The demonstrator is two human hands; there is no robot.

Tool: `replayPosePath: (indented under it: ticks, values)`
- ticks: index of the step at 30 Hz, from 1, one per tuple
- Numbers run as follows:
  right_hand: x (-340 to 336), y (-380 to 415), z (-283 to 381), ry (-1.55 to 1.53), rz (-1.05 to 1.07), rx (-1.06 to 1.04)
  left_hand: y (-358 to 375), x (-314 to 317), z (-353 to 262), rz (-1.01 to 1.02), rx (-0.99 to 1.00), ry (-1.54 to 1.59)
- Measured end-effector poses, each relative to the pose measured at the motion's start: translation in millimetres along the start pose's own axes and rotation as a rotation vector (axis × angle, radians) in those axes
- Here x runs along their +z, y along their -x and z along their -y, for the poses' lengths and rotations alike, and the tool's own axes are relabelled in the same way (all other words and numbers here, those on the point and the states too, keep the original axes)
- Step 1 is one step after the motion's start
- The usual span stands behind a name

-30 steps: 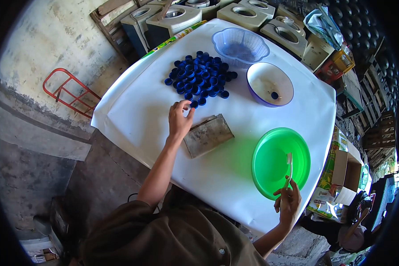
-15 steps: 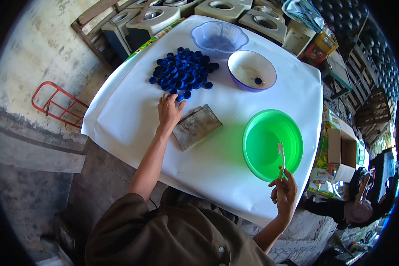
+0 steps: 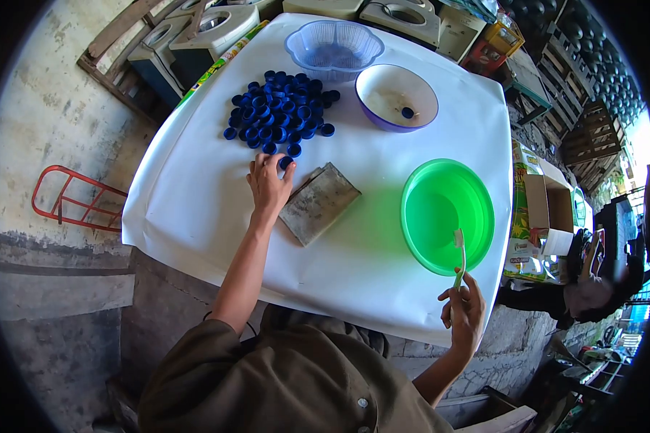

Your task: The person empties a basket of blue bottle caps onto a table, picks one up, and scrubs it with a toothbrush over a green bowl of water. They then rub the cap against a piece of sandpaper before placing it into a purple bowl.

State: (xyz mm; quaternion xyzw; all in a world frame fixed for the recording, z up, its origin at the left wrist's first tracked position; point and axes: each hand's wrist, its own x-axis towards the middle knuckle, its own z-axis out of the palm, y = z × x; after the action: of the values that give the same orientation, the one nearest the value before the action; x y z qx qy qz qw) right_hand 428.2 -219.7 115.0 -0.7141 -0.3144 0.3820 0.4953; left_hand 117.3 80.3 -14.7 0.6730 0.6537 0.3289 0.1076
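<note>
My left hand [image 3: 269, 184] is closed at the near edge of a heap of blue bottle caps [image 3: 278, 108], pinching one blue bottle cap [image 3: 286, 162] between thumb and fingers. Two more caps lie just beyond the fingertips. Beside that hand, a worn grey rectangular block [image 3: 320, 203] rests on the white-covered table [image 3: 195, 238]. In my right hand [image 3: 466, 310] is a toothbrush [image 3: 461, 252], gripped by its green handle with the white bristle head pointing up. The brush head stands over the near side of a green basin [image 3: 412, 231].
Behind the heap sits a translucent blue basket [image 3: 332, 50]. A purple-and-white bowl [image 3: 383, 119] with one dark blue cap inside stands beside it. Right of the table are cardboard boxes [image 3: 549, 209] and a person [image 3: 592, 289]. A red metal frame [image 3: 79, 195] leans at the left wall.
The view has shifted, moving the tabletop things up and left in the picture. The cap at my left hand has come slightly away from the heap. My right hand keeps holding the toothbrush.
</note>
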Motion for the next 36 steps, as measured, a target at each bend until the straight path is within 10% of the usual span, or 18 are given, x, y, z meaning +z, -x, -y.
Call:
replayPosePath:
  ticks: [9,20,28,36]
  values:
    - [9.1,-0.7,-1.6,-0.031,0.005,-0.058,3.9,-12.6,-6.4,0.023,0.075,-0.006]
    - [-37.2,-46.8,11.9,0.098,-0.02,-0.038,43.3,-64.9,-98.8,0.192,0.012,0.978]
    - [-72.3,-82.9,18.3,0.358,0.018,-0.096,71.3,-30.9,-218.6,0.489,0.514,0.684]
    - [-95.5,-94.6,2.6,0.293,0.066,-0.101,96.3,38.5,-245.8,0.772,0.548,0.119]
